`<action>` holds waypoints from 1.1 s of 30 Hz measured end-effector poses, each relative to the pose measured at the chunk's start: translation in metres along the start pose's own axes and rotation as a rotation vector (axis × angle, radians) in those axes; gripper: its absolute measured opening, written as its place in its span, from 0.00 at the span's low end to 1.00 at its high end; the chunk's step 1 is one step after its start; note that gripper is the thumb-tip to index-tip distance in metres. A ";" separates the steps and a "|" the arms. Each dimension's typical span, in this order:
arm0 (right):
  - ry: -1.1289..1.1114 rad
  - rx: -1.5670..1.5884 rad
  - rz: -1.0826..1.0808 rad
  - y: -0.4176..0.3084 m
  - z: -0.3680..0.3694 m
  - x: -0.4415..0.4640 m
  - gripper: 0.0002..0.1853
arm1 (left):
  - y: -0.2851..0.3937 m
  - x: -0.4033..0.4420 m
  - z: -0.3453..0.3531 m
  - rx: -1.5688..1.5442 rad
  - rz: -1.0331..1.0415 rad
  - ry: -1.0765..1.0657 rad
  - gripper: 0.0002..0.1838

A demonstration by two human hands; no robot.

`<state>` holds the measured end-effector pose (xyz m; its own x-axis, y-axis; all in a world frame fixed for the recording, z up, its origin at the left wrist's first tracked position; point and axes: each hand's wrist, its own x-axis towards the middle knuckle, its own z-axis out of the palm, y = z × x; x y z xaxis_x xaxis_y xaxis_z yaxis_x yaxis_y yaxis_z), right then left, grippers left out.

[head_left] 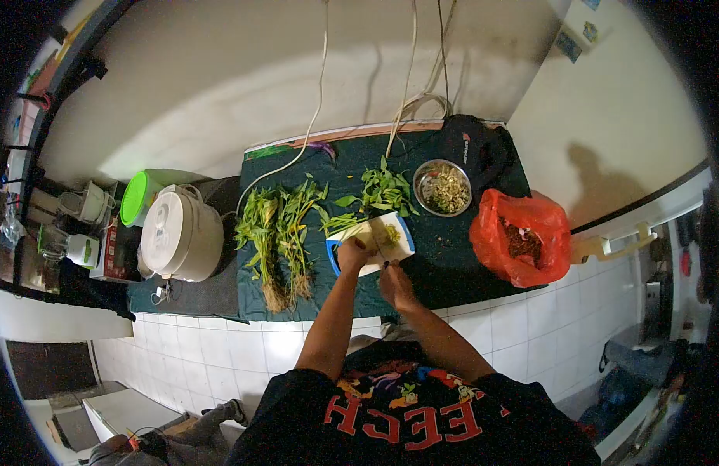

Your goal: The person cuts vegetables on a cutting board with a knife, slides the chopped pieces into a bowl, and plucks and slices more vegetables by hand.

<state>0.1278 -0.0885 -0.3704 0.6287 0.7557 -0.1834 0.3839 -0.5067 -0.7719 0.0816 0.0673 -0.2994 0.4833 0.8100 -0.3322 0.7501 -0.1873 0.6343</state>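
Observation:
A white cutting board with blue edges [407, 242] lies on the dark green table cover. My left hand [354, 254] is over its left part, fingers closed on green stems [344, 223]. At the board's lower edge my right hand [396, 286] is wrapped round the dark handle of a knife [378, 234], whose blade lies across the board. Small chopped green pieces [391, 233] are right of the blade. Leafy greens [385, 189] lie just behind the board. A metal bowl [419, 175] of chopped pieces stands behind it to the right.
Rooted leafy bunches [297, 233] lie left of the board. A red plastic bag [557, 225] stands at the right, a black bag [484, 147] at the back. A white rice cooker [181, 237] is at the left. A cable [322, 85] hangs down onto the table. Another person [185, 439] is at lower left.

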 end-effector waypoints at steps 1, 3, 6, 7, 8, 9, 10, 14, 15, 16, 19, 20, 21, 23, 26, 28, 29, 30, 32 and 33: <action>0.038 0.082 -0.058 0.000 0.003 0.002 0.15 | -0.003 0.005 0.003 0.005 0.001 0.001 0.25; -0.051 -0.113 0.323 -0.070 -0.051 0.004 0.14 | -0.014 0.017 0.016 0.133 -0.015 0.014 0.25; -0.060 -0.351 0.135 -0.073 -0.056 0.004 0.12 | -0.010 0.016 0.013 0.137 -0.016 -0.001 0.25; -0.058 -0.351 0.133 -0.053 -0.041 0.001 0.12 | -0.008 0.014 0.010 0.138 -0.014 0.001 0.25; -0.003 -0.021 0.030 -0.015 -0.013 -0.005 0.12 | -0.005 0.009 0.006 0.118 -0.001 0.005 0.25; 0.027 0.144 -0.020 -0.012 -0.010 -0.007 0.12 | -0.006 0.009 0.006 0.097 0.011 0.008 0.25; 0.050 0.308 -0.074 -0.009 -0.007 -0.009 0.12 | -0.007 0.010 0.006 0.097 0.010 0.008 0.25; -0.030 0.930 0.248 -0.032 -0.025 -0.010 0.18 | -0.003 0.006 0.002 0.090 0.017 -0.004 0.25; -0.133 0.517 0.296 -0.034 -0.027 0.002 0.13 | -0.001 0.006 0.001 0.076 -0.004 -0.026 0.25; -0.178 0.307 0.317 -0.035 -0.028 0.003 0.12 | 0.001 0.006 0.000 0.075 -0.001 -0.024 0.25; -0.047 0.629 0.024 -0.014 -0.012 -0.009 0.17 | 0.003 0.005 -0.001 0.070 -0.048 -0.016 0.24; 0.003 0.801 -0.089 -0.012 -0.011 -0.013 0.21 | 0.002 0.005 0.000 0.076 -0.053 -0.018 0.23; 0.065 0.390 -0.094 -0.019 -0.015 -0.012 0.15 | 0.002 0.006 0.000 0.082 -0.055 -0.020 0.22; 0.124 -0.028 -0.098 -0.026 -0.023 -0.008 0.10 | 0.002 0.009 0.000 0.123 -0.043 -0.027 0.20; -0.065 0.295 -0.073 0.009 -0.007 0.005 0.18 | 0.010 0.007 -0.003 0.162 -0.048 -0.053 0.17; -0.111 0.529 0.043 -0.008 -0.019 -0.008 0.18 | 0.009 0.005 -0.005 0.162 -0.066 -0.072 0.15; -0.125 0.608 0.083 -0.019 -0.025 -0.015 0.17 | 0.008 0.004 -0.004 0.140 -0.056 -0.048 0.14; 0.048 0.078 -0.060 -0.026 -0.021 -0.019 0.18 | 0.006 0.004 -0.004 0.119 -0.044 -0.023 0.13; 0.226 -0.451 -0.198 -0.026 -0.014 -0.016 0.18 | 0.003 0.004 -0.005 0.117 -0.021 -0.016 0.12; 0.092 -0.707 -0.342 0.007 0.007 -0.003 0.18 | 0.002 0.003 -0.004 0.111 0.000 -0.014 0.11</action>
<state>0.1241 -0.0917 -0.3797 0.4399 0.8954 0.0694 0.8854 -0.4195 -0.2005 0.0833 0.0713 -0.2964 0.4891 0.8021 -0.3428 0.7950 -0.2482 0.5535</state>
